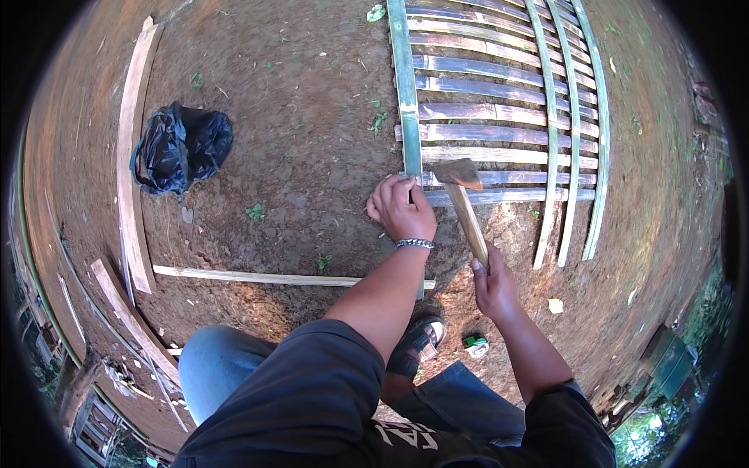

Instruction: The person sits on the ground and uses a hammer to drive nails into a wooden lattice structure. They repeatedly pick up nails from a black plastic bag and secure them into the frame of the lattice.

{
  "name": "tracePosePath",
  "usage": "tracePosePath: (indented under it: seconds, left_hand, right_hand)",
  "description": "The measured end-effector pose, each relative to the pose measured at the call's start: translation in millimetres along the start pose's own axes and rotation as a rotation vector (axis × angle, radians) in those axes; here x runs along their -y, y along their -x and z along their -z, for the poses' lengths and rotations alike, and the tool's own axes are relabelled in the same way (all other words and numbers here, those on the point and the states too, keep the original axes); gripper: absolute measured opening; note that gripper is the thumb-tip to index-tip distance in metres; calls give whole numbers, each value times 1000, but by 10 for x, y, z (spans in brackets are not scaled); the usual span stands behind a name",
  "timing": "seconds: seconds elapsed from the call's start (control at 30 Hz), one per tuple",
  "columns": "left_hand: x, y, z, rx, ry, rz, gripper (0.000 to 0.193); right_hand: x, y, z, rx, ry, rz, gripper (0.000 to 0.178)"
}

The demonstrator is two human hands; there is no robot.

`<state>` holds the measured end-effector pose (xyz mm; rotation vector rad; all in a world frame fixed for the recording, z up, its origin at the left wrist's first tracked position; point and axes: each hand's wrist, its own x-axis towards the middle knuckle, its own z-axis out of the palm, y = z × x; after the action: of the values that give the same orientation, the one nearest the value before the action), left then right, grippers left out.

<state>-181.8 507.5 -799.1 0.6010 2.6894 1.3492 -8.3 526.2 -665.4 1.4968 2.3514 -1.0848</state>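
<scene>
My right hand (496,287) grips the wooden handle of a hatchet (466,210). Its head hangs over the lower strips of a bamboo lattice, just right of my left hand. My left hand (402,209) is closed, its fingers bunched against the long green bamboo strip (405,86) along the lattice's left side. Whatever those fingers pinch is hidden. Under and beside them, the lowest dark cross slats (507,195) meet the green strip. Several slats (484,109) run across to three long strips (551,125) on the right.
A black plastic bag (183,148) lies at left beside a long wooden board (134,156). A thin bamboo strip (257,276) crosses the soil before me. By my sandal (421,342) sits a small green-and-black tape measure (475,344). Another board (134,316) lies lower left.
</scene>
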Motion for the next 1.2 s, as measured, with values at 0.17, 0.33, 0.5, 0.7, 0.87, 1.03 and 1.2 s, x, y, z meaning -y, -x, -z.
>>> tracePosePath:
  seconds: [0.17, 0.33, 0.5, 0.7, 0.87, 1.03, 1.2]
  left_hand:
    - [3, -12, 15, -1, -5, 1, 11]
    - [4, -10, -2, -19, -3, -15, 12]
    - [-2, -7, 11, -2, -13, 0, 11]
    - [11, -5, 17, 28, -46, 19, 11]
    - [-3, -10, 18, 25, -39, 16, 13]
    - [4, -18, 12, 1, -49, -3, 12]
    - [-17, -18, 18, 11, -45, -4, 11]
  right_hand:
    - [12, -78, -101, 15, -8, 19, 42]
    - [-44, -91, -204, -38, 9, 130, 43]
    - [4, -164, -149, 3, 20, 116, 42]
    - [32, -119, -124, 7, 25, 77, 43]
    - [-24, -25, -206, 35, 54, -17, 43]
    - [-40, 27, -289, 38, -49, -50, 42]
    - [-20, 12, -257, 1, -65, -81, 42]
